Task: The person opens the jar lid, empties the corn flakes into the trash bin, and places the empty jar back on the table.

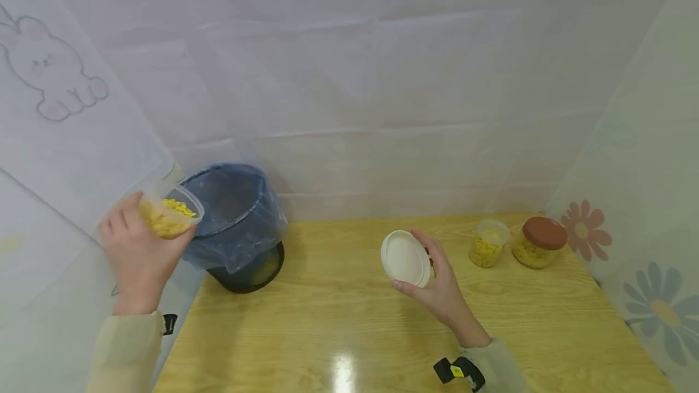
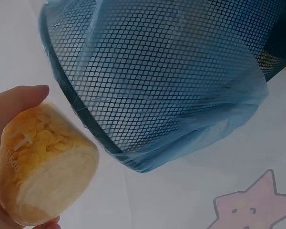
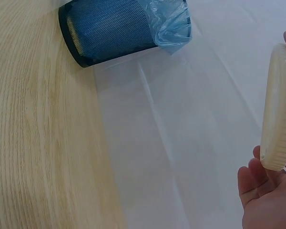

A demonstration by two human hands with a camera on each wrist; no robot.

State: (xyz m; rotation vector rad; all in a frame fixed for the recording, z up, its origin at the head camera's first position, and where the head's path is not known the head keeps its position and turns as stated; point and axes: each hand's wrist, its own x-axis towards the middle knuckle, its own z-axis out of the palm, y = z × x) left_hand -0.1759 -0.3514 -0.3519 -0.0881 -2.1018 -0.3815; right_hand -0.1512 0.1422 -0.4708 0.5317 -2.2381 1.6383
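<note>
My left hand [image 1: 133, 247] grips a clear plastic jar [image 1: 164, 217] holding yellow flat pieces. The jar is raised and tilted, its open mouth turned toward the waste bin [image 1: 247, 281], right by the bin's rim. In the left wrist view the jar [image 2: 55, 157] shows its base, with yellow pieces lying inside along the wall. A blue plastic liner [image 1: 240, 241] covers the upper part of the black mesh bin. My right hand [image 1: 445, 296] holds a white round lid [image 1: 406, 259] by its edge, thumb and fingers on opposite sides, above the table.
At the back right of the wooden table [image 1: 327, 314] stand a small clear jar [image 1: 486, 250] and a wider jar with a red lid [image 1: 544, 234], both with yellow contents. Pale sheeting [image 1: 349, 90] hangs behind the table, with printed sheets at the left and right.
</note>
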